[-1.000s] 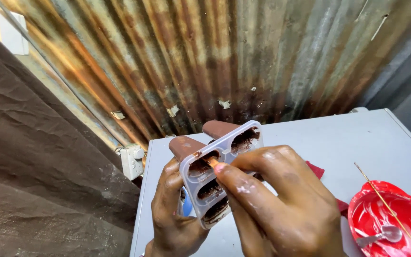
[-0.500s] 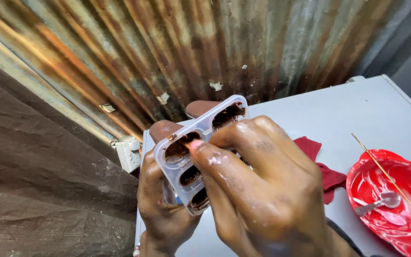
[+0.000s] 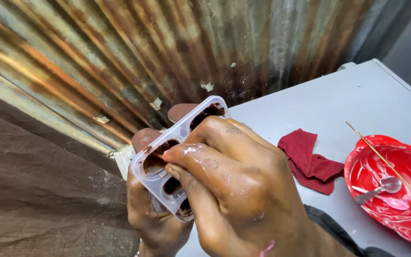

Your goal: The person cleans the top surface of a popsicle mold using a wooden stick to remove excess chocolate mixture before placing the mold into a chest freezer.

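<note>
- The left hand (image 3: 155,223) comes up from below, palm toward the camera's side, and cradles a clear plastic mould (image 3: 174,157) from behind; two of its fingers (image 3: 182,112) stick up past the mould's far edge.
- The left fingers are wrapped shut around the mould, which is held tilted in the air, above the desk's near left edge, in front of the rusty corrugated wall (image 3: 177,52).
- The mould has several cavities filled with a dark brown mass.
- The right hand (image 3: 236,190) lies over the mould's front, back of the hand up, wrist entering from the lower right.
- Its fingers are curled close together and pinch a thin stick (image 3: 158,155), whose tip sits in the upper left cavity; the fingers are smeared with pale and pink stuff.
- On the white desk (image 3: 357,100), right of the hands, lies a crumpled red cloth (image 3: 310,159).
- Further right stands a red bowl (image 3: 407,223) with white smears, holding a spoon (image 3: 381,188); a long skewer (image 3: 388,166) leans across it.
</note>
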